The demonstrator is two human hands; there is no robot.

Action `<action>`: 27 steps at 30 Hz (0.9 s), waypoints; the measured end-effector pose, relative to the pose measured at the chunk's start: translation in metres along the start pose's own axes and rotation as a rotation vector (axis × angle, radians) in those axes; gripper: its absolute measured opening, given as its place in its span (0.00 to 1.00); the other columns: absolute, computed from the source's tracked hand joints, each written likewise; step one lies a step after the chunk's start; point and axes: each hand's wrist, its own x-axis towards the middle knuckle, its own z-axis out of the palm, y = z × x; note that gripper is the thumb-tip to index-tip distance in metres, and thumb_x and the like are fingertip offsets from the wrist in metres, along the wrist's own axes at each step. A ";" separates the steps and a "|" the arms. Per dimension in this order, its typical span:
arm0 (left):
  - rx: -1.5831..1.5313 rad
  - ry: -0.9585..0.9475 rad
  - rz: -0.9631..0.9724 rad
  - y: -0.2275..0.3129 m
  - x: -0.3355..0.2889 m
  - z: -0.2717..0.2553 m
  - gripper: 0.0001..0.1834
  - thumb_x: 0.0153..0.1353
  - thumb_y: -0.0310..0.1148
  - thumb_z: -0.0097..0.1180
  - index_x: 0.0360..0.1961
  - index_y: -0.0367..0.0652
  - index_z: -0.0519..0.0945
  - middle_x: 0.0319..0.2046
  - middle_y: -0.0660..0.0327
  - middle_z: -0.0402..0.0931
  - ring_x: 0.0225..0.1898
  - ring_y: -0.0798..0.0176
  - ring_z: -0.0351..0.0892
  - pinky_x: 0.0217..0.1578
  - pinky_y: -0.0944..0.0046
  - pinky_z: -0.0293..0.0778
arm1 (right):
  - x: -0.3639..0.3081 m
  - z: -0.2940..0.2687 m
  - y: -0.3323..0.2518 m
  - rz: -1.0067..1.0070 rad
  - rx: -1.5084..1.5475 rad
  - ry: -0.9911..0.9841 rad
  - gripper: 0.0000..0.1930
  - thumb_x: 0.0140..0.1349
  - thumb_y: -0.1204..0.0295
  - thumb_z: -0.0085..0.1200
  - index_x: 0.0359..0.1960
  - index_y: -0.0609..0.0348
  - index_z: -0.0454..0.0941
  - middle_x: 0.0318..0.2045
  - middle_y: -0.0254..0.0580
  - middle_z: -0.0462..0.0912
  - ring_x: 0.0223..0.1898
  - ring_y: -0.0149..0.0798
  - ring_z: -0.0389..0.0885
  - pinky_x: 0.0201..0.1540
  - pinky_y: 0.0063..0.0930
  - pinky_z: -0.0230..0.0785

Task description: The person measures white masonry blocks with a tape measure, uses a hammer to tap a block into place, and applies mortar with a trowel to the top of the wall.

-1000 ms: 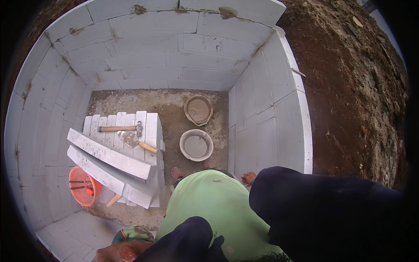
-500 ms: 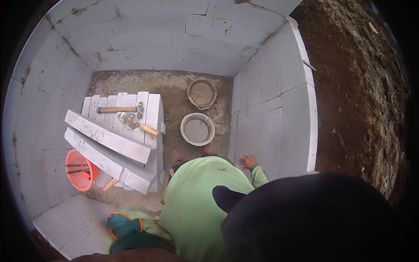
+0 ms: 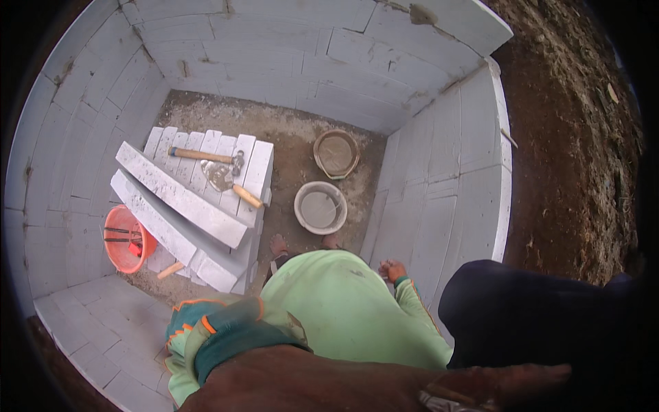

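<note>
In the head view, the left hand reaches across the lower edge toward the right, very close to the camera. Its fingers are blurred and dim, and I cannot tell whether they are spread, pressed together or pinching something. Just above it is a large dark cloth shape; whether the 2 touch cannot be told.

The right hand is lower down, beside the right wall of pale blocks, near the person's light green shirt. Its fingers look bent, but they are too small to tell if they pinch anything or touch the wall.

Ahead of the shirt are 2 bare feet on the rough floor. Just beyond them stands a round bowl with smooth grey mix in it, and farther off is a second bowl with browner mix.

To the left is a stack of white blocks. A hammer and a trowel lie on top, close together; 2 long blocks lie slantwise across the near part. A wooden handle sticks out below them. Beside the stack, an orange bucket holds dark rods and a red object. Brown soil lies outside the right wall.
</note>
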 end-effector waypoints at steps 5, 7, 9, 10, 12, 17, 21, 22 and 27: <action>-0.152 -0.014 0.221 0.001 0.038 0.027 0.06 0.62 0.33 0.55 0.33 0.41 0.77 0.31 0.60 0.77 0.30 0.58 0.76 0.33 0.57 0.75 | 0.012 -0.014 0.039 0.001 0.223 0.085 0.11 0.68 0.66 0.54 0.44 0.61 0.80 0.35 0.43 0.85 0.38 0.38 0.83 0.41 0.34 0.76; -0.105 -0.009 0.163 0.002 0.030 0.020 0.06 0.62 0.33 0.55 0.33 0.41 0.77 0.31 0.60 0.77 0.30 0.58 0.76 0.33 0.57 0.75 | 0.002 0.005 0.012 -0.039 0.065 0.031 0.11 0.67 0.66 0.53 0.45 0.59 0.80 0.35 0.42 0.85 0.38 0.39 0.83 0.40 0.36 0.77; -0.084 -0.043 0.089 -0.013 0.019 -0.001 0.06 0.62 0.32 0.55 0.33 0.41 0.77 0.31 0.60 0.77 0.30 0.58 0.77 0.33 0.57 0.75 | -0.016 0.017 0.017 -0.004 -0.019 0.026 0.12 0.66 0.64 0.52 0.45 0.56 0.79 0.36 0.39 0.84 0.38 0.39 0.84 0.37 0.39 0.77; -0.049 -0.058 0.065 -0.010 0.019 -0.006 0.06 0.62 0.32 0.54 0.33 0.41 0.77 0.30 0.60 0.77 0.30 0.58 0.77 0.33 0.57 0.75 | -0.003 -0.004 0.024 0.012 -0.024 0.026 0.12 0.65 0.63 0.51 0.44 0.55 0.78 0.36 0.38 0.84 0.37 0.39 0.84 0.36 0.40 0.77; 0.027 -0.052 -0.005 -0.009 0.014 -0.010 0.06 0.62 0.32 0.54 0.33 0.41 0.77 0.30 0.60 0.77 0.30 0.58 0.77 0.33 0.57 0.75 | -0.006 -0.010 0.019 0.019 -0.037 0.054 0.12 0.65 0.62 0.53 0.44 0.54 0.78 0.38 0.39 0.84 0.39 0.39 0.84 0.39 0.42 0.77; 0.082 -0.087 -0.035 -0.017 0.013 -0.024 0.06 0.62 0.32 0.54 0.33 0.40 0.77 0.30 0.60 0.77 0.30 0.57 0.77 0.32 0.57 0.75 | 0.013 -0.007 0.071 0.031 0.070 0.039 0.12 0.65 0.61 0.54 0.44 0.54 0.78 0.37 0.39 0.84 0.37 0.38 0.83 0.37 0.44 0.78; 0.090 -0.104 -0.039 -0.011 0.020 -0.024 0.06 0.62 0.32 0.54 0.33 0.40 0.77 0.30 0.60 0.77 0.29 0.57 0.77 0.32 0.57 0.75 | 0.002 0.003 0.056 0.032 0.101 0.031 0.09 0.64 0.64 0.55 0.40 0.54 0.79 0.34 0.36 0.83 0.33 0.35 0.83 0.35 0.41 0.78; 0.106 -0.101 -0.042 -0.015 0.019 -0.028 0.06 0.62 0.32 0.54 0.33 0.40 0.77 0.30 0.60 0.77 0.29 0.57 0.77 0.32 0.57 0.75 | 0.004 0.011 0.042 0.038 0.108 0.030 0.09 0.64 0.64 0.56 0.40 0.54 0.79 0.33 0.36 0.83 0.32 0.35 0.83 0.34 0.40 0.78; 0.128 -0.097 -0.080 -0.019 0.013 -0.033 0.06 0.63 0.32 0.53 0.33 0.40 0.77 0.29 0.60 0.77 0.29 0.57 0.77 0.32 0.57 0.75 | -0.013 0.025 0.018 0.040 0.009 0.070 0.11 0.63 0.64 0.56 0.42 0.56 0.79 0.33 0.37 0.84 0.32 0.37 0.83 0.35 0.40 0.78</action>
